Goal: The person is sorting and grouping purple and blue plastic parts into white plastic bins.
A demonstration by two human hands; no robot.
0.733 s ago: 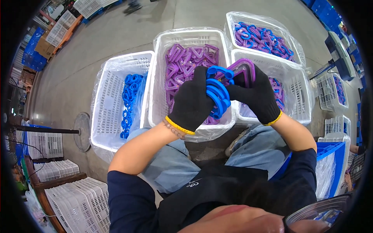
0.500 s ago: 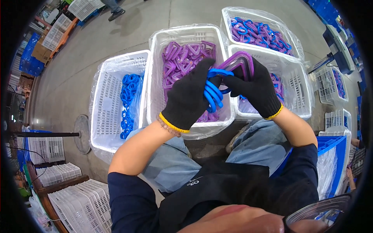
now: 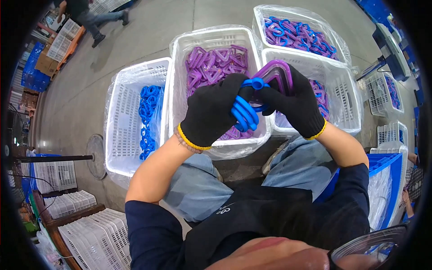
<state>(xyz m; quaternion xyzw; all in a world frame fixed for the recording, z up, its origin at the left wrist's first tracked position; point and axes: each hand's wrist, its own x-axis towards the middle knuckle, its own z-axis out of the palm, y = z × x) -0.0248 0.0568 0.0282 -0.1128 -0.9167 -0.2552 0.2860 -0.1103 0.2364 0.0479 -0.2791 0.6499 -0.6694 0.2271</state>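
Both your gloved hands grip plastic loops over the baskets.

Your left hand (image 3: 211, 112) in a black glove is closed round a bunch of blue loops (image 3: 245, 110). Your right hand (image 3: 294, 105) pinches purple loops (image 3: 276, 74) w/ the blue ones, right up against them. Just past your hands sits the middle basket (image 3: 211, 36), full of purple bits. Left basket (image 3: 130, 112) has blue bits. Right basket (image 3: 346, 90) & the far basket (image 3: 288, 13) hold blue-and-purple ones mixed.
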